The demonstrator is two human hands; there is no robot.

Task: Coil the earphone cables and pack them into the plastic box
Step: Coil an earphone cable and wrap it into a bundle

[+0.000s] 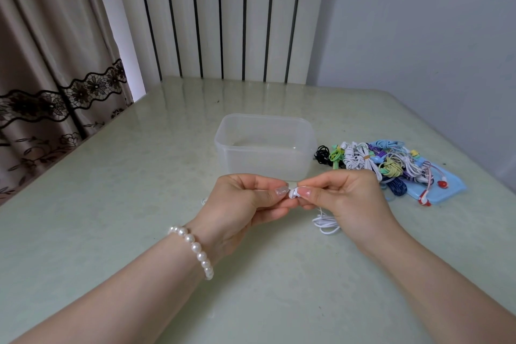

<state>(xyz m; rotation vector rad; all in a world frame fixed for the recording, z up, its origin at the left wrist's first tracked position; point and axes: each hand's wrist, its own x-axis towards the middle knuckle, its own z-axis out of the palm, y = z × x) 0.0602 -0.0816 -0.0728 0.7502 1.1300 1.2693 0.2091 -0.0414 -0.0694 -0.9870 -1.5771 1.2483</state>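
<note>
Both hands [293, 198] pinch white earphone cable [325, 222].

**Around the pale green table**

A glossy pale green table [117, 204] is filling the lower view, its surface reflecting the light from behind. A beige curtain [47, 50] is hanging at the left, a band of dark floral lace [69, 95] running across it above smaller embroidered flowers. A white radiator [220, 14] with dark vertical gaps is standing against the far edge of the table. A plain bluish-white wall [418, 22] is rising at the right. A light blue flat pouch [441, 190] is lying on the table near its right edge. A pearl bracelet [195, 248] is sitting around a wrist.
</note>
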